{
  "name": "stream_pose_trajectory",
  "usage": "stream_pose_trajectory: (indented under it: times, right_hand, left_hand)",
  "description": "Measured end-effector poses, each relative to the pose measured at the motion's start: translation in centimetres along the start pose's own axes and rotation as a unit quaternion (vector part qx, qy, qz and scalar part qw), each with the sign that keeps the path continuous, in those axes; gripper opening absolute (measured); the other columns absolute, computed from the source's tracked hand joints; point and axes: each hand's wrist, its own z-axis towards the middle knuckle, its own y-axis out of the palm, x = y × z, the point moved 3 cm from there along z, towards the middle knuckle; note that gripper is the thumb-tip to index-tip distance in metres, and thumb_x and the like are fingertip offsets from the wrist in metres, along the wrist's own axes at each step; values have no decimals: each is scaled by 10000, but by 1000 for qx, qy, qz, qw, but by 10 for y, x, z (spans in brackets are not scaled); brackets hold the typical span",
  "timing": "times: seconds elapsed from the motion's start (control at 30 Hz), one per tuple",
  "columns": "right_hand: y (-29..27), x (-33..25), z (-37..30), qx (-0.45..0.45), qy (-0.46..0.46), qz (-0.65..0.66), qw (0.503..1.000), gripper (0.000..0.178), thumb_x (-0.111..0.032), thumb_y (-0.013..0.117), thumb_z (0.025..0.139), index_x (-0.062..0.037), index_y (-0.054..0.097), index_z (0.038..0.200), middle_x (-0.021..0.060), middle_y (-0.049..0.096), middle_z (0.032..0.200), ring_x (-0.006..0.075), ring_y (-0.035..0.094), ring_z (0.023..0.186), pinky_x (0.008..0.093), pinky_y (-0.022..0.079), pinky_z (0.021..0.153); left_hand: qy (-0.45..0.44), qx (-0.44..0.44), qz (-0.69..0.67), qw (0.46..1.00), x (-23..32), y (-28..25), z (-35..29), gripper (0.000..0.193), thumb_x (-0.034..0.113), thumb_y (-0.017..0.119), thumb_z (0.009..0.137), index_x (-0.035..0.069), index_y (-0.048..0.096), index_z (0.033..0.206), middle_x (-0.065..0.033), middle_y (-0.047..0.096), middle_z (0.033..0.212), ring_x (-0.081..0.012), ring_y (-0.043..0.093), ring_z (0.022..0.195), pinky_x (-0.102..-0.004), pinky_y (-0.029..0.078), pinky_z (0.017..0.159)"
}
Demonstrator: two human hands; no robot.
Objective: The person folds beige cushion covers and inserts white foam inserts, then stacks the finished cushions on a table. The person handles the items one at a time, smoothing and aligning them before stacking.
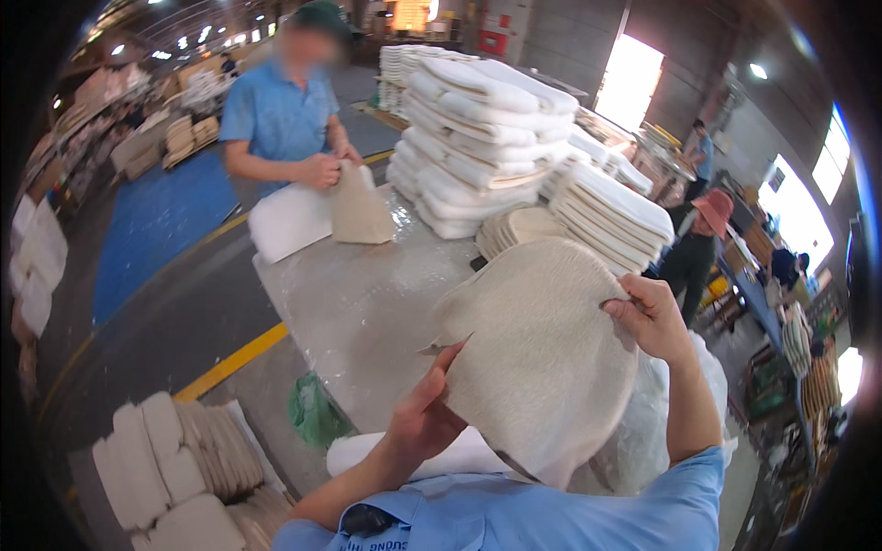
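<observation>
Both my hands hold up a beige fabric cover [542, 349] with a rounded outline, spread in front of my chest above the table. My left hand [427, 413] pinches its left edge, thumb and fingertips near a pointed corner. On the upper right edge, my right hand [652, 317] grips the cloth between thumb and curled fingers. A white padded piece [432, 455] lies under my left forearm at the near table edge. Behind the cover sits a pile of flat beige pieces [519, 230], beside a stack of white pads with beige edges [616, 207].
A tall stack of white pads [487, 129] stands on the plastic-covered table [367, 294]. Across from me, a co-worker [285, 119] handles a beige cover [360, 207] by a white pad [289, 223]. Clear plastic [661, 404], a green bag [312, 411] and stacked beige pieces [175, 450] lie around.
</observation>
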Motion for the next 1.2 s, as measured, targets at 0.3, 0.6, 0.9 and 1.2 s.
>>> stream_pose_trajectory:
  times: [0.3,0.6,0.9,1.2]
  right_hand:
    - [14,22,50,186,-116,170,961,274,-22,705,956,39,689,1222,78,709,1233,162,635,1153,332,489,1017]
    - [141,126,-44,139,173,420,880,316,-168,582,1049,-12,637,1319,84,718,1195,180,700,1074,329,562,936]
    - [117,186,-89,188,200,319,907,266,-88,674,995,-33,690,1255,36,738,1111,125,698,990,272,563,877]
    - [124,145,-9,70,115,301,944,237,-52,712,969,-33,703,1205,6,731,1075,88,676,974,254,540,868]
  left_hand:
    - [6,-164,355,920,35,56,19,733,24,607,1005,107,300,1665,-119,305,1720,-234,390,1524,-410,391,1194]
    - [6,104,249,963,25,-97,-5,545,122,613,1027,88,493,1558,-81,606,1480,-224,598,1332,-405,506,1095]
    - [-202,-131,887,394,35,-76,-139,814,141,799,815,157,484,1565,-181,591,1465,-388,589,1318,-516,470,1093]
    - [-127,9,882,454,37,-108,-112,628,122,790,741,151,621,1346,-120,725,1180,-366,707,1053,-473,570,871]
